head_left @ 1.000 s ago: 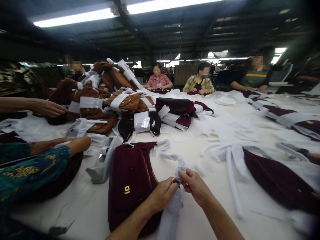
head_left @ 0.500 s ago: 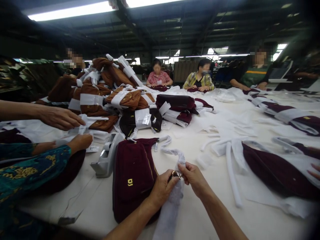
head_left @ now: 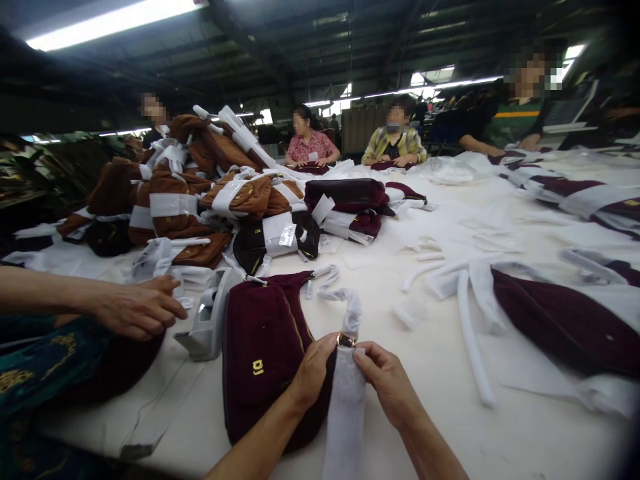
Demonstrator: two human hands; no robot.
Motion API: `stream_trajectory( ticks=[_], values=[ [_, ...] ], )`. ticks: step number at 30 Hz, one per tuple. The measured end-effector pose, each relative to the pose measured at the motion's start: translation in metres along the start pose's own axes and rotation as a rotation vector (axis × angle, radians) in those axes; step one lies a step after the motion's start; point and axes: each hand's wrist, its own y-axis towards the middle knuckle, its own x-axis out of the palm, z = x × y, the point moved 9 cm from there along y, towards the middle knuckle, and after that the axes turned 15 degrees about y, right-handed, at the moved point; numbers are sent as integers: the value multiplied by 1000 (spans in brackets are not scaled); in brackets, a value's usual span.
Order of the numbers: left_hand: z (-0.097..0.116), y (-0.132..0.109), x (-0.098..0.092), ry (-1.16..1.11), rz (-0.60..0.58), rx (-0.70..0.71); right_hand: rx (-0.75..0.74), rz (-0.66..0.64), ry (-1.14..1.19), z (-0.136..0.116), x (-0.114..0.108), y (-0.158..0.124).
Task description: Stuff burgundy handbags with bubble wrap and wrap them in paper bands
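A maroon bag [head_left: 265, 360] with gold letters lies on the white table in front of me. Its strap [head_left: 350, 308], wrapped in white tissue, runs out from the bag's top right corner to a gold-coloured buckle [head_left: 346, 341]. My left hand [head_left: 314, 370], resting over the bag's right edge, pinches the buckle from the left. Just across from it, my right hand [head_left: 384, 375] has thumb and fingers closed on the edge of a white tissue strip [head_left: 345, 407]. This strip hangs below the buckle toward me.
A grey tape dispenser [head_left: 207, 320] stands left of the bag, near a co-worker's hand [head_left: 140, 310]. Brown bags [head_left: 173, 200] are piled behind, beside a dark bag [head_left: 277, 235]. Another maroon bag [head_left: 560, 320] and a white tube [head_left: 473, 340] lie at right. Several people sit across the table.
My right hand has moved down from the wrapped strap to the tissue below the buckle. The tissue strip hangs straighter. The co-worker's hand at left has moved toward the tape dispenser.
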Motion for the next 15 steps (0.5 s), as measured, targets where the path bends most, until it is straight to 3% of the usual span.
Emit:
stream_trajectory(
  ticks=[4, 7, 11, 15],
  values=[
    [-8, -1, 7, -287, -105, -103, -1, -6, 70, 3, 3, 2],
    [-20, 3, 7, -358, -68, -161, -11, 31, 84, 6, 2, 4],
    [-36, 7, 4, -289, 43, -227, -40, 84, 65, 9, -4, 8],
    [-32, 4, 2, -80, 108, -204, -105, 112, 13, 6, -11, 8]
  ],
)
